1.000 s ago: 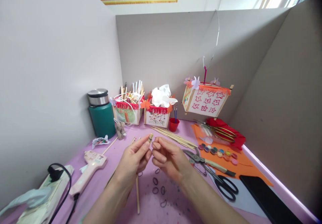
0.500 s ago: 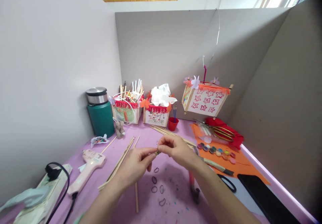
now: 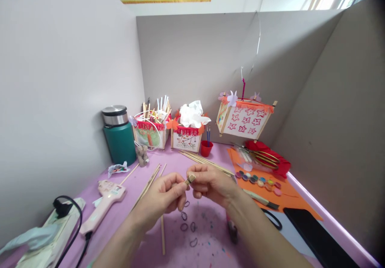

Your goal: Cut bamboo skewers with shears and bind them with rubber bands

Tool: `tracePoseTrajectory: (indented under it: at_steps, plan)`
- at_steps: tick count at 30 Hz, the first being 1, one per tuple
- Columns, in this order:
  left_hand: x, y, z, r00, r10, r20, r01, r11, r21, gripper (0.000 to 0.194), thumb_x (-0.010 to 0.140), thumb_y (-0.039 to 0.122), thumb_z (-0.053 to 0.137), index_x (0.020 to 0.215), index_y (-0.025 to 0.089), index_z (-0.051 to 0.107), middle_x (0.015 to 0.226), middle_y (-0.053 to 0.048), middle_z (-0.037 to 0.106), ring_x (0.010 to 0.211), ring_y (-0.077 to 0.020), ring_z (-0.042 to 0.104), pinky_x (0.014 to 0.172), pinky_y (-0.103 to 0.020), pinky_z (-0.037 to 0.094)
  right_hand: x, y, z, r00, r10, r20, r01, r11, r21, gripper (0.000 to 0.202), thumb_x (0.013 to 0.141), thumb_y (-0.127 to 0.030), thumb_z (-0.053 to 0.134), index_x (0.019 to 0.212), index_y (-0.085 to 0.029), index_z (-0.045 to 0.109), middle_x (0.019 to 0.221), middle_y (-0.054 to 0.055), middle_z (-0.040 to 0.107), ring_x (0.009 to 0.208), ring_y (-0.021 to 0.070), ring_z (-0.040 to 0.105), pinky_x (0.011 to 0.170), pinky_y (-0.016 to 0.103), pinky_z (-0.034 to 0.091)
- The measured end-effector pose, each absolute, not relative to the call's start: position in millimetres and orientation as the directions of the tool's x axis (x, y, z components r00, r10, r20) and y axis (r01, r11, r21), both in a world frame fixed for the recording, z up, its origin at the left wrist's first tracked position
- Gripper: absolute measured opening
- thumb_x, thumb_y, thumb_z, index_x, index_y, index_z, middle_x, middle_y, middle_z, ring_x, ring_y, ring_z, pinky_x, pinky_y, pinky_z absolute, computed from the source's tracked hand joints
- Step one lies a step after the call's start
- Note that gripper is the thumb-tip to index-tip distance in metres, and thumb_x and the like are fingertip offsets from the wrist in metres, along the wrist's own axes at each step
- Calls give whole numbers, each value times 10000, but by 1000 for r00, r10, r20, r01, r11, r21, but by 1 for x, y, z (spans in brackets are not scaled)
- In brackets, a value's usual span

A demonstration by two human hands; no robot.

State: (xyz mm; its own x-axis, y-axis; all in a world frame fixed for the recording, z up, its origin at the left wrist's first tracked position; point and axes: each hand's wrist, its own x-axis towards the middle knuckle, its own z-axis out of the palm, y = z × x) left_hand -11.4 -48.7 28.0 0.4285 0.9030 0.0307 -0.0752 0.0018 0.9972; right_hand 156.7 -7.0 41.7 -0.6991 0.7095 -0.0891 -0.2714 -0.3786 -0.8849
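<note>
Over the middle of the purple tabletop point(image 3: 177, 256), my left hand point(image 3: 168, 193) and my right hand point(image 3: 209, 181) meet at the fingertips. Both pinch a small pale wooden piece point(image 3: 190, 179) with a dark band around it; fingers cover part of it, so its full length cannot be told. Below the hands lie several small dark rubber bands point(image 3: 193, 226). A thin wooden stick point(image 3: 163, 236) runs down beside them, partly behind my left hand. More wooden sticks point(image 3: 148, 187) lie to the left.
A pink glue gun point(image 3: 105, 199), a power strip point(image 3: 45, 236) and a green flask point(image 3: 120, 141) stand left. At the back are decorated boxes point(image 3: 188, 141) and a red cup point(image 3: 206, 149). A paper lantern point(image 3: 246, 119) hangs right, above paint pots point(image 3: 261, 181). A black phone point(image 3: 315, 236) lies front right.
The wooden piece has turned, so its pale end faces up more. My right hand has rotated and its fingers have curled lower; my left hand has shifted slightly right.
</note>
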Motion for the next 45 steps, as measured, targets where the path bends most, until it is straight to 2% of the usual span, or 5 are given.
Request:
tracePoseTrajectory:
  at_steps: [7, 15, 30, 35, 45]
  plan:
    - [-9, -45, 29, 276, 955, 106, -317, -14, 948, 221, 881, 340, 474, 1065, 220, 453, 558, 51, 511, 335, -17, 176, 348, -161, 97, 147, -14, 45, -414, 910, -16, -169, -94, -981, 282, 685, -384, 696, 781, -154, 563, 641, -39, 491, 535, 69, 460, 447, 187, 380]
    - [-12, -42, 29, 84, 985, 152, -607, -71, 791, 195, 813, 192, 587, 1002, 150, 569, 763, 2, 521, 490, -27, 413, 443, -133, 362, 121, -33, 19, -679, 732, -55, 94, 12, -996, 179, 758, -271, 602, 879, -147, 556, 647, -33, 538, 451, 61, 481, 418, 177, 374]
    - [-30, -38, 41, -41, 993, 110, -721, -106, 685, 301, 808, 69, 544, 1103, 110, 590, 864, -60, 639, 677, -92, 606, 662, -200, 531, 116, -40, 15, -870, 445, -214, 129, -214, -968, 227, 768, -338, 533, 732, -116, 559, 655, 17, 597, 404, 46, 497, 385, 151, 375]
    - [-25, -43, 40, 39, 997, 72, -627, -32, 779, 250, 835, 202, 553, 1061, 99, 581, 938, -121, 653, 698, -152, 636, 640, -265, 545, 120, -37, 20, -841, 506, -193, 122, -170, -978, 242, 774, -353, 548, 729, -115, 561, 647, 15, 592, 393, 42, 484, 371, 147, 367]
    - [-14, -46, 37, 141, 975, 174, -545, -71, 836, 171, 888, 281, 455, 904, 135, 542, 573, 26, 492, 407, -80, 427, 465, -270, 476, 127, -45, 15, -770, 606, -200, 197, -73, -978, 195, 809, -266, 479, 683, -134, 546, 518, -28, 536, 359, 47, 452, 351, 142, 352]
